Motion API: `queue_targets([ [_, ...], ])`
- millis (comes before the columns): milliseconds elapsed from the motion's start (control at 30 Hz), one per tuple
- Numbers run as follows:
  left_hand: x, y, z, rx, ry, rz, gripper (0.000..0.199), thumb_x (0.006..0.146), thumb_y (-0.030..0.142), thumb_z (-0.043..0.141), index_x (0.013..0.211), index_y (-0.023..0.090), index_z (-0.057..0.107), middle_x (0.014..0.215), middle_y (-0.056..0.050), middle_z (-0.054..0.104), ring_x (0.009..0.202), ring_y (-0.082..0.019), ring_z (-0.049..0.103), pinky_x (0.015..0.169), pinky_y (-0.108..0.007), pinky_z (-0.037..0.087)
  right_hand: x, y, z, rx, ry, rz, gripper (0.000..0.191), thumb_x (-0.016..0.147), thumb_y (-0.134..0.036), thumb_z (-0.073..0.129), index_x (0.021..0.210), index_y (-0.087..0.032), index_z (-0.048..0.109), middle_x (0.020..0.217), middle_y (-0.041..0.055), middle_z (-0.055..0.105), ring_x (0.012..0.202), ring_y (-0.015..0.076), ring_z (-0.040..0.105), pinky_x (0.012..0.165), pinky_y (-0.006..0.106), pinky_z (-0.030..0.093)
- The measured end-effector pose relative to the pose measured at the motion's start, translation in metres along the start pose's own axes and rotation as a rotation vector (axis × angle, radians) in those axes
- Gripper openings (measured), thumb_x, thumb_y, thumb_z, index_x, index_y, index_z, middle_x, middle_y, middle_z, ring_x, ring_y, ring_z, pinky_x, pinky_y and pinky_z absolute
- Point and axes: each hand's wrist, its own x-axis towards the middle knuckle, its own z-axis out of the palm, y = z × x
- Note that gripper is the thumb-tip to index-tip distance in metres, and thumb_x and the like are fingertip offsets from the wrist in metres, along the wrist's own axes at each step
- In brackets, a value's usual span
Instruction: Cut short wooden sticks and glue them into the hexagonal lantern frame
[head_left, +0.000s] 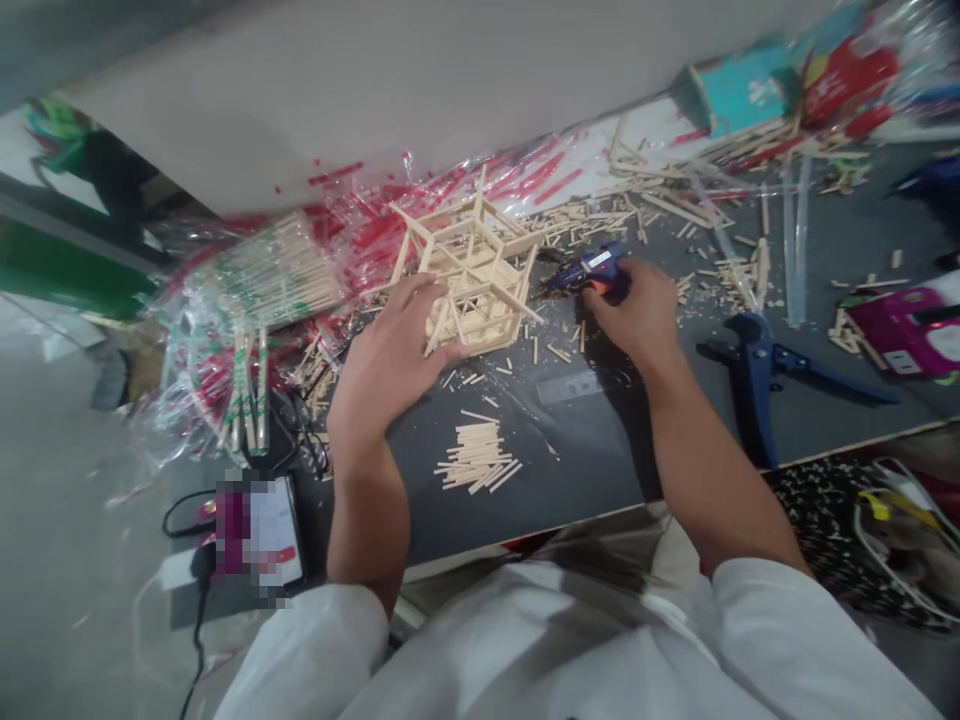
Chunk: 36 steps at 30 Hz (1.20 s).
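A star-shaped lattice of pale wooden sticks (480, 290) stands near the middle of the dark table. My left hand (394, 350) holds its near left side, thumb along the front and fingers over the edge. On the right, my right hand (637, 305) is closed around a small blue glue gun (604, 262) with an orange trigger. The gun's nozzle end points left toward the lattice, apart from it. Between my forearms lies a small pile of short cut sticks (476, 455). A clear ruler (577, 386) rests to the right of that pile.
A blue pipe-cutter-like tool (752, 385) lies at right, by a magenta box (911, 330). Plastic-wrapped stick bundles (262, 270) crowd the left. Offcuts (592, 220) litter the back below a pale wall. A power cord (199, 620) hangs at lower left.
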Motion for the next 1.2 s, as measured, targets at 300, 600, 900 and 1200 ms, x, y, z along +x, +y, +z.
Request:
queue_targets([
  [300,-0.006,-0.011,-0.029,-0.102,-0.019,-0.062,0.042,0.103,0.042,0.067,0.14,0.024,0.067,0.154,-0.01,0.066,0.089,-0.021,0.074,0.102,-0.045,0.062,0.0,0.007,0.01,0.035,0.029,-0.024,0.061,0.094,-0.053,0.073,0.139,-0.012,0.067,0.133,0.0255,0.069,0.132,0.0428,0.059,0.115,0.06,0.047],
  [600,-0.013,-0.021,-0.035,-0.051,-0.053,-0.172,0.034,0.097,0.043,0.066,0.126,0.026,0.074,0.122,-0.008,0.082,0.096,-0.025,0.076,0.097,-0.042,0.059,0.001,0.014,-0.001,0.084,-0.033,-0.059,0.058,0.094,-0.048,0.077,0.139,-0.012,0.065,0.134,0.0249,0.067,0.135,0.0427,0.056,0.119,0.058,0.042],
  [900,-0.012,-0.016,-0.039,-0.014,-0.107,-0.159,0.033,0.099,0.044,0.064,0.123,0.025,0.076,0.111,-0.007,0.083,0.1,-0.028,0.077,0.1,-0.042,0.059,-0.015,-0.025,-0.04,0.272,0.14,-0.137,0.03,0.101,-0.054,0.064,0.108,-0.025,0.066,0.106,0.0157,0.072,0.1,0.03,0.065,0.1,0.05,0.052],
  [1200,-0.021,-0.005,-0.05,0.014,-0.099,-0.207,0.025,0.106,0.032,0.058,0.119,0.023,0.077,0.107,-0.004,0.083,0.094,-0.025,0.074,0.104,-0.043,0.057,-0.058,-0.081,-0.078,0.661,-0.959,-0.714,0.036,0.103,-0.057,0.071,0.092,-0.022,0.075,0.079,0.0017,0.075,0.065,0.0136,0.063,0.063,0.028,0.044],
])
